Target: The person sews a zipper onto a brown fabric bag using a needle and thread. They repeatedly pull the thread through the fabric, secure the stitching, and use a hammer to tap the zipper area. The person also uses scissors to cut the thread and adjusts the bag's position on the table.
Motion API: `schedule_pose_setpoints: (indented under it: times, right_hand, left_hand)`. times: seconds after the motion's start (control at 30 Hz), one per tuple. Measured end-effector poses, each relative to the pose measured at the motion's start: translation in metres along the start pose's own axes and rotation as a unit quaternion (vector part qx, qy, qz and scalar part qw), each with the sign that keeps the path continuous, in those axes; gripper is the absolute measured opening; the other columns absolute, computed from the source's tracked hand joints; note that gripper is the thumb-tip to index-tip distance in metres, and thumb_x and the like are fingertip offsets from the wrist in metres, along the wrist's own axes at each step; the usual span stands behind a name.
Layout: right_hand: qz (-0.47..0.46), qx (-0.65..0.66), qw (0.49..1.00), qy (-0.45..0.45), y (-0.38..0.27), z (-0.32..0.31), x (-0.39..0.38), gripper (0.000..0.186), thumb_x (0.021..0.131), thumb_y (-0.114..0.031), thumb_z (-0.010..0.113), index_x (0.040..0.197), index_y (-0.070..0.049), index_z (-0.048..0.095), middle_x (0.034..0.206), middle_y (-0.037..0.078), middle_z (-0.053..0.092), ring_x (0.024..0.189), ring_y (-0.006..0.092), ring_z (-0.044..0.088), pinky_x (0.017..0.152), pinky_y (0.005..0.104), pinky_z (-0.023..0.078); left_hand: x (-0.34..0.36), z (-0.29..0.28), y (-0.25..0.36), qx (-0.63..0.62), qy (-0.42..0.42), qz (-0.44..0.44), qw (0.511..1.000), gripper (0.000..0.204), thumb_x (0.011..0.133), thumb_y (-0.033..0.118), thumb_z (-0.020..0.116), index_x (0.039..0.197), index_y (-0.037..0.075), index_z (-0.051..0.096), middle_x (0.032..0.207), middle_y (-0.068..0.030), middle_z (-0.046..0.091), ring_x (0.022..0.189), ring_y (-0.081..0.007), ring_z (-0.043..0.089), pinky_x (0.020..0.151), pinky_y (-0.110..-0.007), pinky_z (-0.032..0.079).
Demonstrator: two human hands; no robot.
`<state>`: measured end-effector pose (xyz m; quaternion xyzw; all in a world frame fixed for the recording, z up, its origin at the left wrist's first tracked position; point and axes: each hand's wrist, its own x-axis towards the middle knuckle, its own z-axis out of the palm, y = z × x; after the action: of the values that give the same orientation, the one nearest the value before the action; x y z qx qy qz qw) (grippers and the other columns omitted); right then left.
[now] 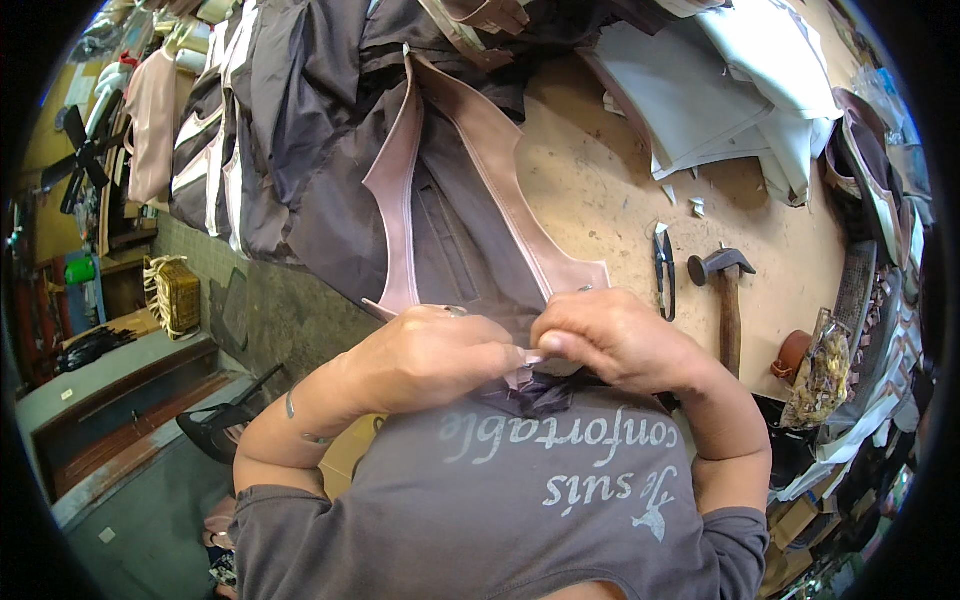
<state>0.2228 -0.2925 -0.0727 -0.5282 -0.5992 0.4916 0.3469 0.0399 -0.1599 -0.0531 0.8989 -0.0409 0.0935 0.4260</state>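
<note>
Left hand (430, 350) and right hand (610, 335), both closed in a pinch, are shown gripping the near end of a pink bag panel (470, 170) with dark lining (450, 240), held at the worktop's (590, 200) near edge. Snips (665, 270) and a hammer (728, 295) are laid just right of the hands. White sheets (720, 90) are piled at the far right corner.

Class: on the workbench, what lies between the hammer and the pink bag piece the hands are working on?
In the head view, a small pair of thread snips lies on the bare bench between the hammer and the pink bag piece.
</note>
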Motion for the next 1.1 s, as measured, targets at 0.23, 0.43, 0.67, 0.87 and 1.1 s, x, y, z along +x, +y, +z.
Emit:
schedule_pose_setpoints:
  times: [0.23, 0.43, 0.67, 0.87, 1.1]
  right_hand:
    - [-0.030, -0.078, 0.996, 0.012, 0.004, 0.009, -0.003, 0.014, 0.085, -0.016, 0.056, 0.087, -0.002, 0.056, 0.079, 0.014, 0.059, 0.074, 0.0338, 0.058, 0.065, 0.0405, 0.045]
    - [0.027, 0.001, 0.999, -0.046, 0.001, 0.004, 0.002, 0.015, 0.086, -0.016, 0.055, 0.094, -0.003, 0.056, 0.083, 0.015, 0.059, 0.078, 0.0335, 0.058, 0.068, 0.0389, 0.046]
    - [-0.060, 0.027, 0.996, -0.065, 0.012, -0.005, -0.006, 0.022, 0.087, -0.021, 0.054, 0.095, -0.001, 0.057, 0.091, 0.015, 0.059, 0.081, 0.0330, 0.058, 0.071, 0.0397, 0.045]
    - [0.050, 0.067, 0.994, -0.074, -0.010, -0.002, 0.005, 0.025, 0.086, -0.024, 0.056, 0.091, 0.000, 0.059, 0.083, 0.016, 0.061, 0.079, 0.0324, 0.058, 0.069, 0.0392, 0.045]
    - [-0.022, 0.047, 0.998, -0.043, -0.006, 0.003, 0.006, 0.016, 0.082, -0.015, 0.059, 0.083, 0.001, 0.057, 0.074, 0.016, 0.058, 0.069, 0.0319, 0.057, 0.062, 0.0380, 0.045]
  left_hand:
    - [-0.006, 0.004, -0.004, 0.029, -0.004, -0.001, 1.000, 0.014, 0.069, 0.005, 0.060, 0.083, 0.006, 0.058, 0.075, -0.0056, 0.057, 0.058, -0.0208, 0.057, 0.049, -0.031, 0.047]
    - [0.000, -0.002, -0.001, 0.041, -0.029, 0.025, 0.998, 0.014, 0.072, 0.007, 0.059, 0.085, 0.005, 0.058, 0.073, -0.0059, 0.056, 0.057, -0.0216, 0.057, 0.049, -0.031, 0.047]
    - [-0.007, 0.004, -0.005, 0.021, -0.014, 0.022, 0.999, 0.015, 0.072, 0.008, 0.059, 0.087, 0.005, 0.058, 0.074, -0.0058, 0.057, 0.059, -0.0214, 0.057, 0.050, -0.031, 0.047]
    - [0.002, -0.003, 0.001, 0.035, -0.035, 0.043, 0.998, 0.013, 0.074, 0.008, 0.059, 0.087, 0.006, 0.059, 0.076, -0.0062, 0.058, 0.062, -0.0212, 0.059, 0.052, -0.030, 0.049]
    - [0.010, -0.011, 0.008, -0.096, -0.045, -0.163, 0.981, 0.015, 0.077, 0.012, 0.067, 0.087, 0.002, 0.063, 0.073, -0.0083, 0.059, 0.059, -0.0219, 0.058, 0.056, -0.028, 0.048]
